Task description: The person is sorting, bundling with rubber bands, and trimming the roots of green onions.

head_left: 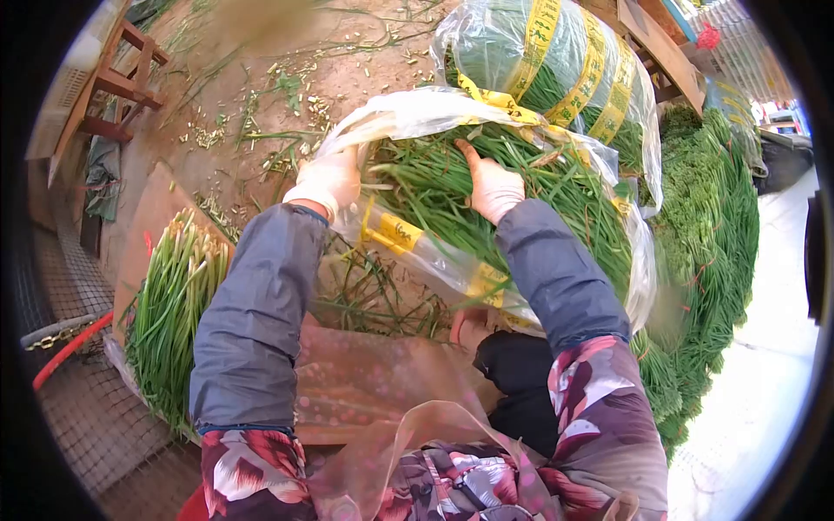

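Note:
An open clear plastic bag (643,260) with yellow printed bands lies in front of me, filled with long green stalks (556,208). My left hand (328,181), in a whitish glove, is closed on the bag's edge at its left end. My right hand (493,181), gloved with bare fingertips, rests on the stalks inside the bag; its index finger points up and the other fingers are hidden. Beyond the bag is a full, wrapped bag (556,69) with yellow bands.
A bundle of green stalks (178,304) stands on a board at the left. A tall pile of greens (712,226) runs along the right. Wooden stools (122,82) stand at the upper left. Cut stalk bits litter the dirt floor (347,52). A red hose (74,347) lies at lower left.

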Motion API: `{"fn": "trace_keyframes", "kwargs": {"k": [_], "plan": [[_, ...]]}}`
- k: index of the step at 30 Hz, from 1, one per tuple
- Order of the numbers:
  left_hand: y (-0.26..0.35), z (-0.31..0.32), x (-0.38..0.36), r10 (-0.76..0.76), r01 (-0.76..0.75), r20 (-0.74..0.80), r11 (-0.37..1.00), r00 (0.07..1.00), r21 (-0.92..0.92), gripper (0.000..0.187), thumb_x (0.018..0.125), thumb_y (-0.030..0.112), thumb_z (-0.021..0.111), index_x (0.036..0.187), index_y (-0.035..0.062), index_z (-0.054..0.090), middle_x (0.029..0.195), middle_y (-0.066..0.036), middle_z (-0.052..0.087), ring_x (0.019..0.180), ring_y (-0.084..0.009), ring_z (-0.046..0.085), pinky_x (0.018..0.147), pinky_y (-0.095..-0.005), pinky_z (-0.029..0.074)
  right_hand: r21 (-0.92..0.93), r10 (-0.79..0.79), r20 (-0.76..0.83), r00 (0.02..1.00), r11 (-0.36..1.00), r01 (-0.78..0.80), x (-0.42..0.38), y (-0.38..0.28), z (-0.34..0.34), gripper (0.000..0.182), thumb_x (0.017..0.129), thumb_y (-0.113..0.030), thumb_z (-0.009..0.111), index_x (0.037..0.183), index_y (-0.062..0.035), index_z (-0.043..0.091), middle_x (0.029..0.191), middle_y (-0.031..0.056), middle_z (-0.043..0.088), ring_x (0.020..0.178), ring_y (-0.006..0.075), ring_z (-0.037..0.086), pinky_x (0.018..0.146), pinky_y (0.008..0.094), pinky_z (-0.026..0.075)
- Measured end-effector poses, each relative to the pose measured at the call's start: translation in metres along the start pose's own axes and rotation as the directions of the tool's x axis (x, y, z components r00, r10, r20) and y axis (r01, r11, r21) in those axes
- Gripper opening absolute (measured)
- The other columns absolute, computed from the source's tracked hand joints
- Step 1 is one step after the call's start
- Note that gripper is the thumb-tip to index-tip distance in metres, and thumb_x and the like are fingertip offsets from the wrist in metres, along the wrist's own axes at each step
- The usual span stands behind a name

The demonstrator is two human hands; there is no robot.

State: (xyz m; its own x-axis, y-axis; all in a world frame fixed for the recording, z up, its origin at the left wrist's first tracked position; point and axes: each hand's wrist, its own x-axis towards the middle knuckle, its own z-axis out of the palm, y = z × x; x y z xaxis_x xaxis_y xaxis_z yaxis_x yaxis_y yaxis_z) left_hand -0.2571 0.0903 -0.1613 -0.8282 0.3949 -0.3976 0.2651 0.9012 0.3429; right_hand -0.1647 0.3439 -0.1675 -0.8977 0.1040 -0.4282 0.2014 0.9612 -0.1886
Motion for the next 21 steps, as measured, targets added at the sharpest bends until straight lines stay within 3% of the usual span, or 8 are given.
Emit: {"fn": "trace_keyframes", "kwargs": {"k": [2, 6, 8, 12, 14, 16, 17, 21], "plan": [[-0.029, 0.017, 0.006, 0.363, -0.415, -0.215, 0.857, 0.907, -0.305, 0.053, 0.084, 0.011, 0.057, 0.135, 0.0043, 0.044, 0.127, -0.018, 0.057, 0.116, -0.0341, 0.056, 0.101, -0.0454, 0.038, 0.064, -0.058, -0.009, 0.998, 0.996, 0.058, -0.022, 0.005, -0.016, 0.099, 0.065, -0.019, 0.077, 0.147, -0.023, 0.023, 0.101, 0.0187, 0.065, 0.091, 0.0347, 0.065, 0.08, 0.0428, 0.052], [0.021, -0.027, -0.064, 0.106, -0.168, -0.133, 0.474, 0.985, -0.865, 0.062, 0.084, 0.005, 0.062, 0.14, -0.0001, 0.038, 0.127, -0.013, 0.054, 0.114, -0.019, 0.053, 0.097, -0.0301, 0.041, 0.27, -0.24, -0.406, 0.882, 0.891, 0.366, -0.067, 0.049, -0.02, 0.098, 0.061, -0.02, 0.081, 0.145, -0.0157, 0.031, 0.118, 0.015, 0.062, 0.104, 0.0315, 0.063, 0.09, 0.0361, 0.05], [0.051, 0.0, -0.099, -0.039, -0.502, -0.635, 0.576, 0.771, -0.645, 0.063, 0.077, 0.01, 0.074, 0.134, 0.009, 0.049, 0.122, -0.012, 0.058, 0.117, -0.0203, 0.051, 0.098, -0.0346, 0.041, 0.378, -0.165, -0.359, 0.919, 0.874, 0.305, -0.084, 0.048, -0.029, 0.097, 0.059, -0.018, 0.082, 0.144, -0.0129, 0.035, 0.121, 0.0145, 0.061, 0.109, 0.0308, 0.061, 0.094, 0.0348, 0.048], [0.122, 0.066, -0.139, -0.084, -0.28, -0.274, -0.467, 0.958, -0.838, 0.063, 0.074, 0.005, 0.077, 0.131, 0.0077, 0.049, 0.115, -0.004, 0.061, 0.109, -0.02, 0.056, 0.098, -0.0362, 0.041, 0.221, -0.206, -0.345, 0.916, 0.931, 0.292, -0.115, 0.027, -0.027, 0.103, 0.054, -0.022, 0.086, 0.143, -0.0091, 0.036, 0.114, 0.0134, 0.063, 0.108, 0.032, 0.06, 0.092, 0.0364, 0.048], [0.106, 0.094, -0.13, -0.04, -0.163, -0.17, -0.563, 0.985, -0.81, 0.063, 0.075, 0.007, 0.077, 0.131, 0.0078, 0.049, 0.118, -0.004, 0.06, 0.112, -0.0206, 0.054, 0.101, -0.0371, 0.038, -0.322, -0.506, -0.208, 0.837, 0.844, 0.429, -0.139, 0.003, -0.025, 0.096, 0.059, -0.032, 0.083, 0.141, -0.0109, 0.039, 0.111, 0.0125, 0.064, 0.111, 0.0317, 0.058, 0.09, 0.0379, 0.048], [0.09, 0.117, -0.116, -0.122, -0.062, 0.025, -0.658, 0.992, -0.751, 0.049, 0.079, 0.015, 0.075, 0.123, 0.0072, 0.055, 0.119, -0.007, 0.061, 0.113, -0.0234, 0.054, 0.102, -0.0399, 0.038, -0.305, -0.505, 0.052, 0.862, 0.814, 0.495, -0.167, 0.002, -0.034, 0.086, 0.063, -0.038, 0.08, 0.137, -0.0118, 0.045, 0.111, 0.0132, 0.063, 0.109, 0.0295, 0.059, 0.089, 0.0376, 0.048], [0.075, 0.131, -0.115, -0.064, -0.012, 0.048, -0.715, 0.997, -0.699, 0.046, 0.08, 0.018, 0.073, 0.121, 0.0059, 0.056, 0.118, -0.009, 0.062, 0.111, -0.0245, 0.056, 0.101, -0.0405, 0.04, -0.138, -0.321, 0.284, 0.903, 0.919, 0.37, -0.17, -0.011, -0.063, 0.078, 0.067, -0.04, 0.079, 0.133, -0.0108, 0.05, 0.117, 0.0155, 0.062, 0.109, 0.0284, 0.06, 0.091, 0.0365, 0.048], [0.056, 0.139, -0.131, 0.02, 0.055, 0.065, -0.8, 0.998, -0.597, 0.04, 0.081, 0.017, 0.068, 0.117, 0.002, 0.058, 0.114, -0.015, 0.064, 0.106, -0.0273, 0.06, 0.098, -0.0425, 0.044, 0.567, -0.455, -0.052, 0.889, 0.72, 0.401, -0.15, -0.01, -0.106, 0.1, 0.064, -0.019, 0.085, 0.146, -0.0036, 0.029, 0.142, 0.0163, 0.044, 0.128, 0.0224, 0.046, 0.106, 0.0334, 0.036]]}}
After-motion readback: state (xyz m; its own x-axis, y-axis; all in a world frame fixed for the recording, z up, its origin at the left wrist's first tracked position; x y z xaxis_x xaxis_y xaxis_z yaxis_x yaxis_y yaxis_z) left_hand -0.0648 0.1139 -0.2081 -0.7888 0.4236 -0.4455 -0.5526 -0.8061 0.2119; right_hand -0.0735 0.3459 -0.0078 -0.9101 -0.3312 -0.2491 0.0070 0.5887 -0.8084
